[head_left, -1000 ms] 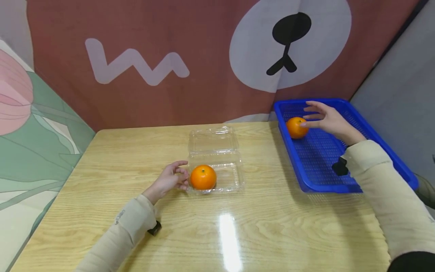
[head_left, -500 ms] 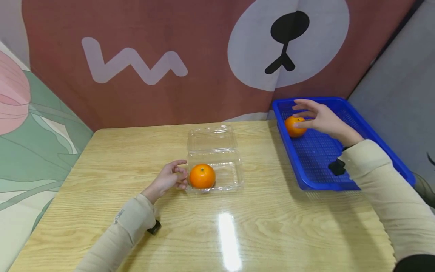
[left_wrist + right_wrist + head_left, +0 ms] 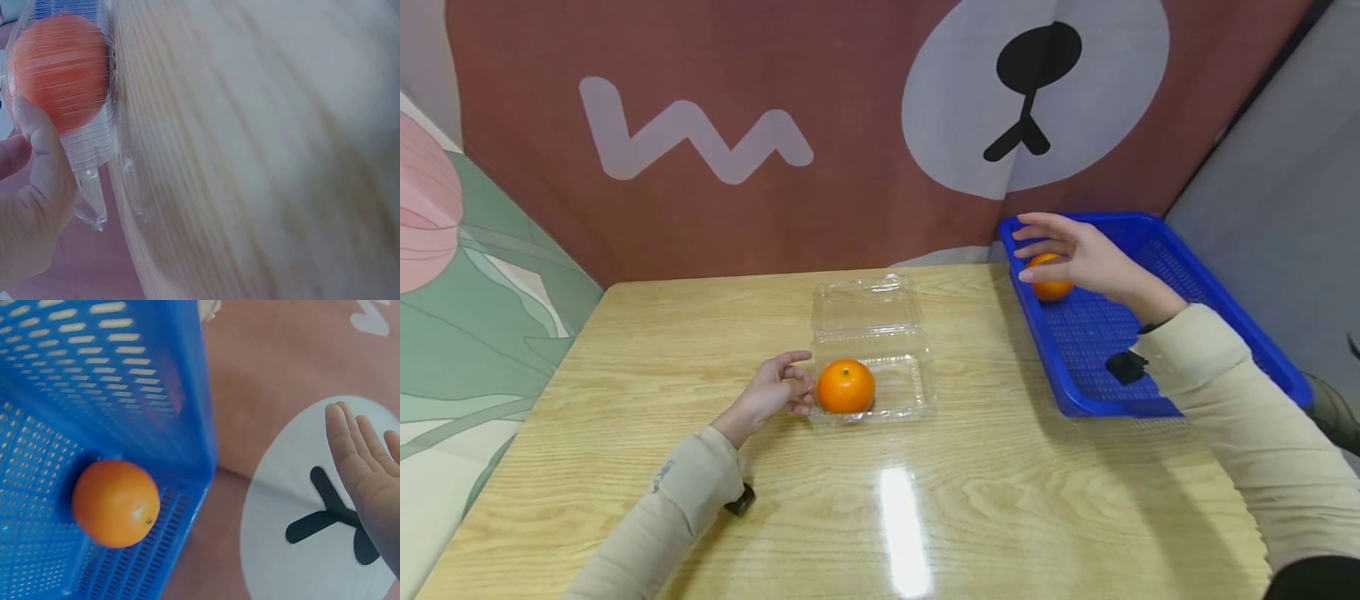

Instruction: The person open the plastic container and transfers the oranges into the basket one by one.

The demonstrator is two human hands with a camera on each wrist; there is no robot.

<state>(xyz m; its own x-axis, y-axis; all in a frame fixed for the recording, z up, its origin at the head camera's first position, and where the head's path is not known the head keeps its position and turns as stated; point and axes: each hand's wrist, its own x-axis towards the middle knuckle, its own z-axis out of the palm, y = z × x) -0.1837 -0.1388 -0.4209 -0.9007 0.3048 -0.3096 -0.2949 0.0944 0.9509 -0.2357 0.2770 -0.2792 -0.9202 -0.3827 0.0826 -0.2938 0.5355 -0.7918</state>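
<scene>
An orange sits in the left part of a clear plastic clamshell box, whose lid lies folded back. My left hand is at the box's left wall with loosely bent fingers. In the left wrist view, a fingertip meets the clear wall beside the orange. Above the far left corner of the blue basket hovers my right hand, fingers spread and holding nothing. It partly covers a second orange lying in the basket. The right wrist view shows that orange whole, apart from the hand.
Both things stand on a wooden table, the basket at the right with slotted sides. A brown cloth backdrop with a bear face rises behind the table. A grey panel borders the right side.
My right hand has shifted left over the basket, from beside the second orange to covering more of it, fingers extended. The left hand, the box and both oranges stay in place.
</scene>
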